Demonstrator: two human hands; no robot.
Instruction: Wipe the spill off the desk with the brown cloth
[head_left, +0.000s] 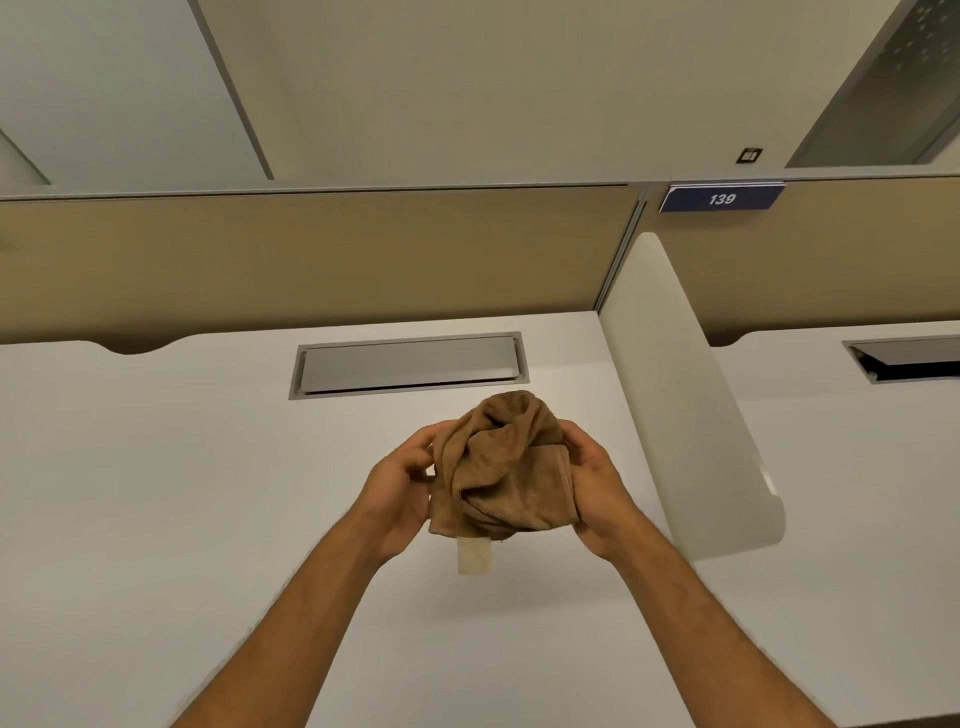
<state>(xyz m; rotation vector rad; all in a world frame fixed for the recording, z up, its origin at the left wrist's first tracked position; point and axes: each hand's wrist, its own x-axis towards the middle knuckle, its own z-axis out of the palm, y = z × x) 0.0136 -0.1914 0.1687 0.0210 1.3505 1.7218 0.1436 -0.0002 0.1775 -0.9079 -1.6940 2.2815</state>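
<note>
A crumpled brown cloth (501, 467) is held up above the white desk (156, 493), bunched between both hands. My left hand (400, 488) grips its left side and my right hand (597, 488) grips its right side. A pale label (474, 557) hangs from the cloth's lower edge. No spill shows on the visible desk surface; the part under the cloth and hands is hidden.
A grey cable-tray lid (410, 366) is set into the desk behind the cloth. A white rounded divider (691, 405) stands on the right, with a neighbouring desk beyond it. A tan partition (311, 260) runs along the back, bearing a blue sign "139" (721, 198).
</note>
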